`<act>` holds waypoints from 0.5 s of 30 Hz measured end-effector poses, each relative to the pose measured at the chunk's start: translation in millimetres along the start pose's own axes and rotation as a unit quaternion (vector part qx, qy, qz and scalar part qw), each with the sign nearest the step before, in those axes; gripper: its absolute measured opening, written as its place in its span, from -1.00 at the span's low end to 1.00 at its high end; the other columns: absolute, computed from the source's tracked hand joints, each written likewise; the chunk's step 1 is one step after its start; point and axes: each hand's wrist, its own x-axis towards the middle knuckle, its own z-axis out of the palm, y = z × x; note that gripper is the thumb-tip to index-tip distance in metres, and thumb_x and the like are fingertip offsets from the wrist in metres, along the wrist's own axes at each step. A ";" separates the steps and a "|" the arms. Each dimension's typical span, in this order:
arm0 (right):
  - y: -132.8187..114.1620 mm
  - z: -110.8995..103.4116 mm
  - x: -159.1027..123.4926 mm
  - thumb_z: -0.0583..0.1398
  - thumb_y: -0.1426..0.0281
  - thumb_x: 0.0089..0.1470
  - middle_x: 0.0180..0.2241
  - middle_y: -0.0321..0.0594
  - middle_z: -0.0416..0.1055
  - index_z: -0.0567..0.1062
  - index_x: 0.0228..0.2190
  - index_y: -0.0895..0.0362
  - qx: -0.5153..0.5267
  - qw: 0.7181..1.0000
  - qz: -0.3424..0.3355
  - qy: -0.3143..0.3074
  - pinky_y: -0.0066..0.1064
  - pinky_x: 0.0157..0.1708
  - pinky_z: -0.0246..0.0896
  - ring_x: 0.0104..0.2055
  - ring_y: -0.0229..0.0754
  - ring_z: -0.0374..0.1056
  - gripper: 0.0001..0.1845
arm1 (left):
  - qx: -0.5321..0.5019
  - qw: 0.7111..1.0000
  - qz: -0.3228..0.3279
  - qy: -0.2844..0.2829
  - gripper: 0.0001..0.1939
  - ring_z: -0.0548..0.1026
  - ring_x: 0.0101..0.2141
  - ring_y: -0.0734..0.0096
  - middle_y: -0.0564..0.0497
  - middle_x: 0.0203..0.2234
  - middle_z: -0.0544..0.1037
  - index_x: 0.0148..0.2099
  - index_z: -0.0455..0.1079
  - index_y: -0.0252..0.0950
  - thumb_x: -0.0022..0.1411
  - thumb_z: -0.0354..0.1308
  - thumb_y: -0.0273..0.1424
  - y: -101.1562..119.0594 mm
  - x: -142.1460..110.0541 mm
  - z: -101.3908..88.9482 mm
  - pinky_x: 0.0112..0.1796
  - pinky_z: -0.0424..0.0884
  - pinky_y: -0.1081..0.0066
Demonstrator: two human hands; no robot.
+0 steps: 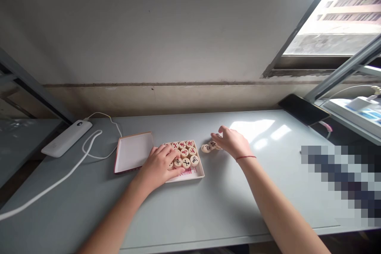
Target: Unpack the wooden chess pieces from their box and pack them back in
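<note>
- Across the grey desk [89,190], head view: Chinese chess pieces [184,152] sat packed in a shallow white tray [199,172], with a red-edged box lid [133,152] just beside it.
- Left hand [159,162]: released, fingers spread over the packed pieces, touching them.
- Right hand [232,141]: curved, fingertips [222,129] over a loose cluster of pieces [210,146] beside the tray; grasp could not be determined.
- Power bank [67,138]: lying left of the lid, well apart.
</note>
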 end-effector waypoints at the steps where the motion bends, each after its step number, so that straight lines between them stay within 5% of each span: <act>1: -2.2 -1.7 4.1 0.05 0.19 0.07 -0.41 -0.09 0.45 0.47 -0.33 0.11 -0.017 1.000 0.002 -0.022 -0.40 -0.53 0.10 -0.39 -0.08 0.37 -0.70 | -0.004 1.000 -0.001 0.003 -0.81 0.42 -0.21 0.28 0.04 -0.30 0.44 -0.21 0.35 -0.21 0.17 0.21 -0.24 0.3 -0.1 -0.9 -0.18 0.28 0.30; 6: -6.5 -5.9 20.1 0.11 0.33 -0.03 -0.49 -0.06 0.44 0.46 -0.52 0.13 -0.065 0.995 -0.014 -0.080 -0.39 -0.58 0.03 -0.46 -0.07 0.36 -0.83 | -0.005 1.000 -0.004 0.010 -0.78 0.41 -0.25 0.31 0.05 -0.29 0.46 -0.16 0.37 -0.20 0.18 0.22 -0.23 1.3 0.0 -5.4 -0.16 0.28 0.27; 9: -8.4 -12.0 14.7 0.09 0.40 0.00 -0.55 -0.07 0.43 0.44 -0.57 0.14 -0.055 0.997 -0.048 -0.037 -0.37 -0.57 0.03 -0.48 -0.06 0.36 -0.81 | -0.013 1.000 -0.003 0.022 -0.78 0.42 -0.25 0.30 0.04 -0.28 0.47 -0.15 0.38 -0.21 0.19 0.20 -0.25 1.7 0.6 -7.7 -0.16 0.31 0.27; 12: -17.9 -19.9 -8.5 0.07 0.37 0.09 -0.47 -0.16 0.48 0.47 -0.44 0.13 0.065 0.985 -0.157 0.015 -0.39 -0.48 0.15 -0.44 -0.15 0.39 -0.81 | -0.028 0.998 0.002 0.060 -0.77 0.44 -0.20 0.29 0.00 -0.22 0.48 -0.04 0.37 -0.19 0.26 0.12 -0.29 3.5 1.5 -9.2 -0.13 0.35 0.26; 15: -35.5 -21.4 -39.0 0.14 0.22 0.10 -0.34 -0.22 0.51 0.43 -0.22 0.08 0.258 0.928 -0.266 -0.043 -0.43 -0.41 0.28 -0.39 -0.23 0.42 -0.75 | -0.059 0.992 0.004 0.110 -0.64 0.44 -0.09 0.25 -0.05 -0.08 0.44 0.15 0.26 -0.14 0.31 0.05 -0.28 7.9 2.8 -10.5 -0.07 0.38 0.26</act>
